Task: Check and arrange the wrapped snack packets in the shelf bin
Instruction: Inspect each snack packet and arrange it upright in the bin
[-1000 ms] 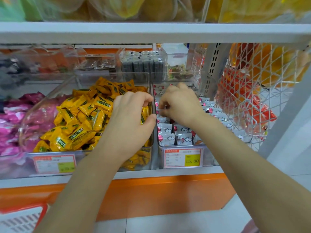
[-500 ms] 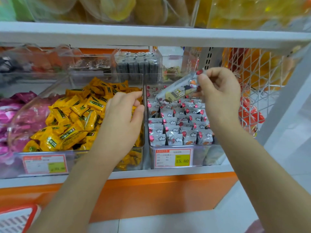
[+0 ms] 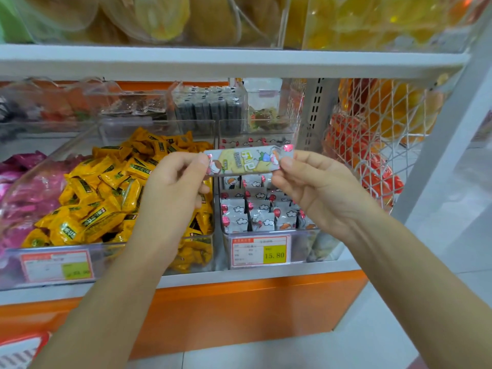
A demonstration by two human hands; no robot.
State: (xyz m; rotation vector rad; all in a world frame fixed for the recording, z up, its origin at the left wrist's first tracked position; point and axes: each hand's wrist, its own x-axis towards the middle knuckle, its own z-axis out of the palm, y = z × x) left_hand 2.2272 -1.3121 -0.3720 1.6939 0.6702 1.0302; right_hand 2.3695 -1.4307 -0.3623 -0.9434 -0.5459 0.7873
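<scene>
- Left hand [image 3: 173,190] and right hand [image 3: 314,182] pinch opposite ends of a cartoon-printed snack packet [image 3: 249,161]; its lettering is unreadable.
- Clear bin [image 3: 306,245] below carries a price tag [image 3: 260,252] reading 15.80.

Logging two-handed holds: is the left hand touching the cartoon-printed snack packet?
Touching. The head view shows the left hand pinching one end of the snack packet, the right hand the other.

White shelf board [image 3: 239,278] in front of me, orange panel [image 3: 239,312] under its lip. Standing on it side by side: bin of pink packets [image 3: 10,235] far left, bin of yellow packets [image 3: 111,250], then a narrower bin of cloud-print packets [image 3: 302,249] with a price tag [image 3: 259,252] reading 15.80. Smaller clear bins of dark packets [image 3: 210,107] sit behind them.
</scene>
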